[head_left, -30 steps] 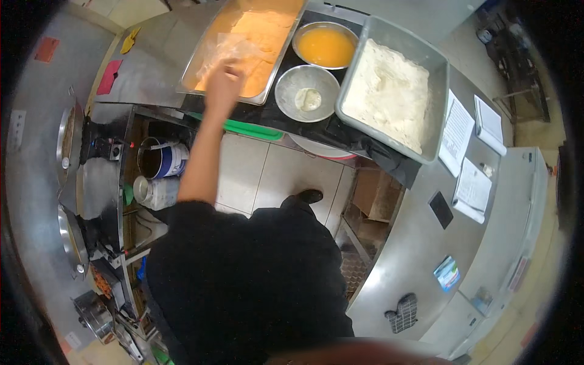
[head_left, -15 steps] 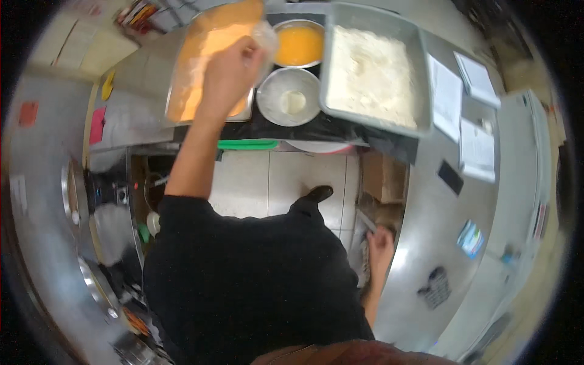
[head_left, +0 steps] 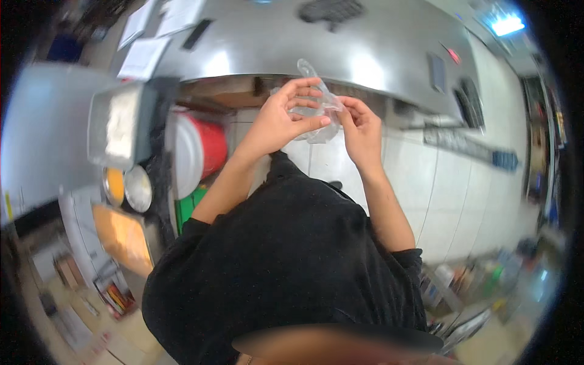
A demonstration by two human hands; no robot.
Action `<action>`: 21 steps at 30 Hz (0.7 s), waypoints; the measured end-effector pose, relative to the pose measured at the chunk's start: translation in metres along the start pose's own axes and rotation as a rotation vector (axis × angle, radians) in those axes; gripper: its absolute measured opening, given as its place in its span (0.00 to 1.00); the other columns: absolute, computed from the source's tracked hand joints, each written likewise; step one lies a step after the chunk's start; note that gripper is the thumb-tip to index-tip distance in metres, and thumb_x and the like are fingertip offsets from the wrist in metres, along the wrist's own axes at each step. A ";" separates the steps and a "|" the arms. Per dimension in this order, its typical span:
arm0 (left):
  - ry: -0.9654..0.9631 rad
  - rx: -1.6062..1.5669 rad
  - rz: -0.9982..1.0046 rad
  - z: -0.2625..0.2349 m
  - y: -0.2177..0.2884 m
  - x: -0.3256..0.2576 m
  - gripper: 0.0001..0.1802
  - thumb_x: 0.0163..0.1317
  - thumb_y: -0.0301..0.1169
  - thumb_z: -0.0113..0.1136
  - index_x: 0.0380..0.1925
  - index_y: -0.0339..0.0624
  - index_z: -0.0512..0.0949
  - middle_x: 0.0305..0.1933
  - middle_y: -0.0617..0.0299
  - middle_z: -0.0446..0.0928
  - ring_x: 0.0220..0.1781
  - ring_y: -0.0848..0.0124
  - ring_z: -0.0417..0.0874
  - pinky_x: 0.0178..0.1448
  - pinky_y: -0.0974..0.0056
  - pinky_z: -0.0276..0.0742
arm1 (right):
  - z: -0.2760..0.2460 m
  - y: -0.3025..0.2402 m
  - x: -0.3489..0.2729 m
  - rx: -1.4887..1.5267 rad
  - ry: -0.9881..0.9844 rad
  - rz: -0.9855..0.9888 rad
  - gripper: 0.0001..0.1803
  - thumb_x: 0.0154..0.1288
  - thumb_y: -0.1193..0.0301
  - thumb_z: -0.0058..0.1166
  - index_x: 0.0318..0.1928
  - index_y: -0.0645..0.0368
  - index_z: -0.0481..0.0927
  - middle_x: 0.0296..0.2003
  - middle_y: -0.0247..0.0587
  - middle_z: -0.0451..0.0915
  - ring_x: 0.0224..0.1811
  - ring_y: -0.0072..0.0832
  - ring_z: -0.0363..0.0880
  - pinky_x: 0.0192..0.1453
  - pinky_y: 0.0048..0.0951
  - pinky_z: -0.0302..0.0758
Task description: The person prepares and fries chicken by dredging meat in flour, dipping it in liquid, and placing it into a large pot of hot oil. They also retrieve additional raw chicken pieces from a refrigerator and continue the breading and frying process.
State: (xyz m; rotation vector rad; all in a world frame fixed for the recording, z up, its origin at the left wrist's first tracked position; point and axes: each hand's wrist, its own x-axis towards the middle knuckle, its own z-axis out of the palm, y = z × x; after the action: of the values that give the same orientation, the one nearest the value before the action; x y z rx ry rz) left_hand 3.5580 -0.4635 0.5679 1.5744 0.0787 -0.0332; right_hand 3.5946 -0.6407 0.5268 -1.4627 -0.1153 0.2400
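Observation:
A clear, crumpled plastic glove (head_left: 328, 102) hangs between my two hands, with one finger-like end sticking up. My right hand (head_left: 363, 131) pinches its edge between thumb and fingers. Close beside it, my left hand (head_left: 283, 118) has its fingers spread and its thumb pointing toward the glove. Some of the plastic lies behind those fingers, so any contact there is hard to make out.
Ahead runs a steel counter (head_left: 261, 48) with a phone (head_left: 196, 34) and papers (head_left: 143, 58). To my left stand a grey tub of white powder (head_left: 125, 125), a bowl of orange liquid (head_left: 114, 185), a metal bowl (head_left: 138, 188), an orange-filled tray (head_left: 125, 237) and a red bucket (head_left: 210, 143).
My body has turned right, so the tub, bowls and tray now lie to my left. My left hand has left the orange tray, and both hands have come together at the plastic glove.

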 end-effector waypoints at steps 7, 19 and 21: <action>-0.263 0.418 0.155 0.264 -0.028 0.015 0.13 0.56 0.27 0.68 0.42 0.39 0.82 0.36 0.61 0.83 0.37 0.72 0.84 0.45 0.66 0.78 | -0.251 0.002 -0.123 -0.036 0.296 0.050 0.12 0.75 0.73 0.51 0.52 0.64 0.83 0.36 0.39 0.87 0.38 0.19 0.82 0.46 0.25 0.77; -0.596 0.518 0.280 0.570 -0.027 0.109 0.13 0.54 0.24 0.69 0.40 0.36 0.81 0.33 0.58 0.83 0.29 0.74 0.81 0.38 0.68 0.78 | -0.468 -0.010 -0.147 -0.706 0.648 0.077 0.22 0.56 0.85 0.47 0.54 0.64 0.74 0.39 0.59 0.81 0.41 0.59 0.80 0.49 0.49 0.78; -0.737 0.532 0.420 0.626 -0.042 0.130 0.13 0.54 0.25 0.70 0.40 0.35 0.81 0.34 0.58 0.84 0.29 0.74 0.82 0.38 0.68 0.78 | -0.514 -0.015 -0.142 -0.685 0.675 0.392 0.24 0.57 0.85 0.47 0.57 0.65 0.72 0.42 0.62 0.80 0.43 0.61 0.79 0.51 0.49 0.78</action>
State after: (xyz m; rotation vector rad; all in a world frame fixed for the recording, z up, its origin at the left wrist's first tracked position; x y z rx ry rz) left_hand 3.7025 -1.0852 0.5128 1.9818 -0.8996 -0.3220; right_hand 3.5722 -1.1725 0.4959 -2.1678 0.7042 0.0023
